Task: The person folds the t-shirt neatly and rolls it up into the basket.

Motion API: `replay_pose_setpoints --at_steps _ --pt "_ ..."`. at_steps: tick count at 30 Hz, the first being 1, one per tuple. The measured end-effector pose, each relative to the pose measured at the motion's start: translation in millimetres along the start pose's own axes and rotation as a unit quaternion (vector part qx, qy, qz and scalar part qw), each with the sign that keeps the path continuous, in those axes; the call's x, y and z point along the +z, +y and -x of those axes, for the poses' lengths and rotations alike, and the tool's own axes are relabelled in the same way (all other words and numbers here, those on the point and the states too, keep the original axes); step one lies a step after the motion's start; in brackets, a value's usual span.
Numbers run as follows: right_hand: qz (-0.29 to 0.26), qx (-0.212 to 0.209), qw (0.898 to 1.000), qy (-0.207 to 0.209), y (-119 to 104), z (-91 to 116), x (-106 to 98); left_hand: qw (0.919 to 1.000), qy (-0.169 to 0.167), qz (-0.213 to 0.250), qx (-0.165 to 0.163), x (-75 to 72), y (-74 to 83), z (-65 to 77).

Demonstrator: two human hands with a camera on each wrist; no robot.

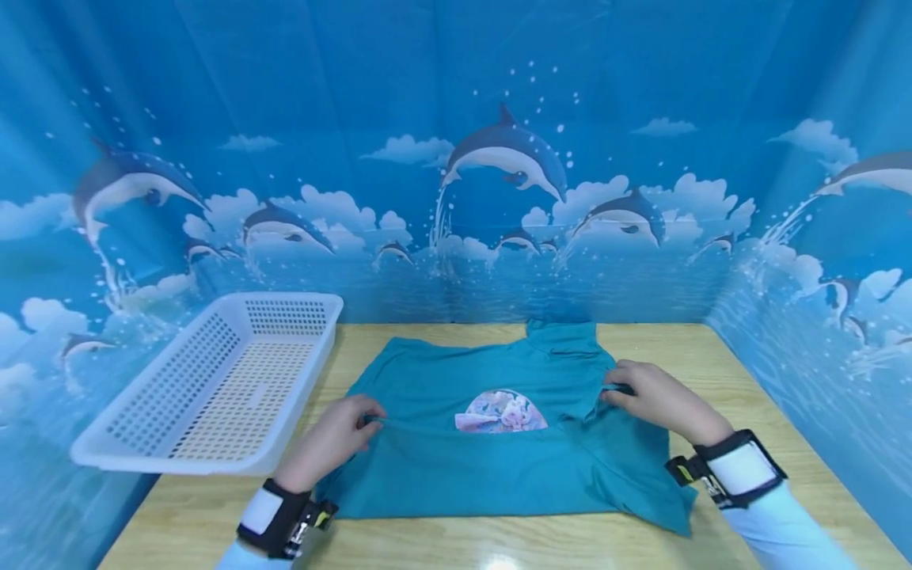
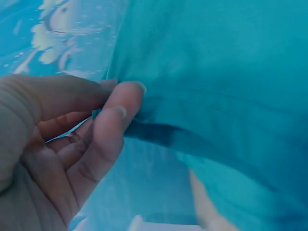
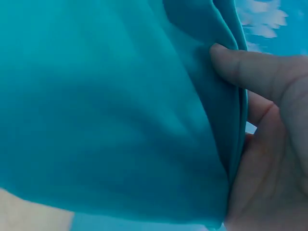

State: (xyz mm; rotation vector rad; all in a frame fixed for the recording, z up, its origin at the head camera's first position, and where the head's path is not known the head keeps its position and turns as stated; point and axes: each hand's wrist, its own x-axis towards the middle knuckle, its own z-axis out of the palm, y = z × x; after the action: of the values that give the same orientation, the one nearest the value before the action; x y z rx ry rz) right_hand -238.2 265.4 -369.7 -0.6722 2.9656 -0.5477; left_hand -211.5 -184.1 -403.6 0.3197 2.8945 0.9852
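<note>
Around us hung a blue curtain printed with leaping dolphins and white clouds, spanning the clock from ten through twelve to two and running down both sides. It met the far edge of a pale wood-grain tabletop, whose near edge caught a bright glare spot at six o'clock.

On that tabletop, near six o'clock in the head view, we saw a teal T-shirt spread sideways and partly folded over, with a half-hidden round print showing at its middle. One short sleeve pointed to the shirt's one o'clock, another to its four o'clock.

At the shirt's nine o'clock, we saw the left hand pinching the cloth's edge between thumb and fingers. At its three o'clock, the right hand gripped layered cloth, thumb in front. Beyond the left hand, toward ten o'clock from it, we found a white perforated plastic basket.
</note>
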Motion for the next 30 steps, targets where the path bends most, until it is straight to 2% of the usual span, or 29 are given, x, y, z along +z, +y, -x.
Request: replay_pose_setpoints --at_steps 5,10,15,20,24,27,30 --pt "-0.035 0.017 0.999 -0.029 23 -29 27 1.0000 0.006 0.004 -0.002 15.5 -9.0 -17.2" --pt "-0.080 0.058 0.994 -0.051 42 -52 52 0.9999 0.009 0.009 -0.010 26.0 -17.6 -26.2" --pt "-0.076 0.094 0.991 -0.063 56 -64 72 0.9998 -0.003 0.006 -0.016 34.6 -26.9 -30.3" --pt "-0.046 0.103 0.992 -0.048 57 -67 80 1.0000 -0.003 -0.004 -0.004 39.9 -33.8 -34.3" --pt "-0.007 0.097 0.995 -0.014 51 -65 79 0.9993 0.010 -0.031 0.018 41.2 -33.6 -35.4" --pt "0.011 0.090 0.996 0.009 42 -58 74 0.9974 0.014 -0.067 0.023 41.9 -29.2 -30.8" --pt "0.009 0.089 0.996 0.008 30 -45 64 0.9937 0.025 -0.109 0.009 41.6 -20.3 -20.8"
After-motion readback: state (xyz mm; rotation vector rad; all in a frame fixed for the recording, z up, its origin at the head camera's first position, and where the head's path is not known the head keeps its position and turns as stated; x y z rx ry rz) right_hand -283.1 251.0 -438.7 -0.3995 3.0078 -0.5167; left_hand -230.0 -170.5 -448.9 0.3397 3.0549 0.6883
